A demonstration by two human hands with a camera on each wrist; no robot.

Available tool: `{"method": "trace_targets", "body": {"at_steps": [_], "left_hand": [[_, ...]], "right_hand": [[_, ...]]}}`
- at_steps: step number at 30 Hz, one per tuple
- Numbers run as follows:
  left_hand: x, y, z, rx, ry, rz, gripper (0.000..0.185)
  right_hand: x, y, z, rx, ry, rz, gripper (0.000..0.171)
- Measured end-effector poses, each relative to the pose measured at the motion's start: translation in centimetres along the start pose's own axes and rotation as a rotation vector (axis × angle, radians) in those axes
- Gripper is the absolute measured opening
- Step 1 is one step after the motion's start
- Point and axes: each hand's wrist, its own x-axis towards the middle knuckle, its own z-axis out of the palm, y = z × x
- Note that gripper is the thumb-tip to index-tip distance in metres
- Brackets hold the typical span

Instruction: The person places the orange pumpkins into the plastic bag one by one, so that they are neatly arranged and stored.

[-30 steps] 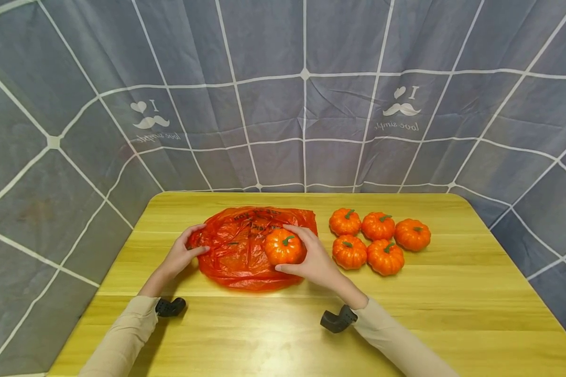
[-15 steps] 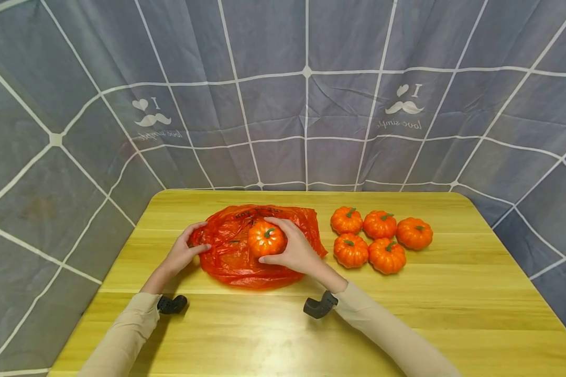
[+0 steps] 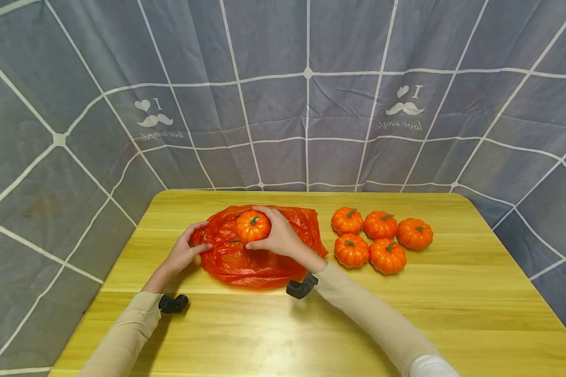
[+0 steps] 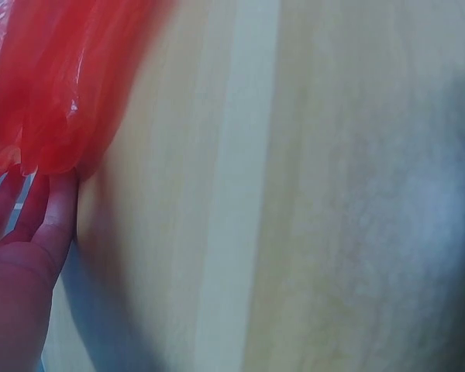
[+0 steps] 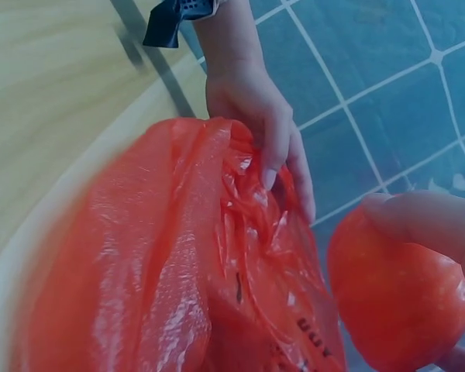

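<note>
On the yellow wooden table (image 3: 311, 324), toward its far left part, lies a crumpled red plastic bag (image 3: 245, 262). Above the bag's upper middle the right hand (image 3: 279, 236) grips a small orange pumpkin (image 3: 252, 226), fingers curled round its right side and thumb under it, green stem up; in the right wrist view the pumpkin (image 5: 399, 298) sits at about four o'clock from the bag (image 5: 178, 271), apart from the plastic. The left hand (image 3: 185, 251) is at the bag's nine o'clock edge, its thumb and fingers pinching the gathered plastic (the right wrist view shows this hand (image 5: 256, 124) with the thumb pressed into the folds). In the left wrist view the fingers (image 4: 43, 209) touch the bag (image 4: 54, 85) from below. At three o'clock from the bag, well apart from both hands, five more pumpkins (image 3: 379, 238) sit close together. Grey checked cloth (image 3: 306, 94) hangs behind the table.
</note>
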Motion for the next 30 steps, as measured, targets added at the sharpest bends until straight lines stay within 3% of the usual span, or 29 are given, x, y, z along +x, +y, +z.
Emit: {"method": "trace_targets", "body": {"at_steps": [17,30], "left_hand": [[-0.2,-0.1,-0.3,0.005,0.007,0.000,0.062],[0.0,-0.3,0.0,0.019,-0.004,0.017,0.062]], "right_hand": [[4.1,-0.4,2.9,-0.036,-0.043,0.064,0.086],[5.3,0.5,4.9,-0.078,-0.046,0.100,0.084]]}}
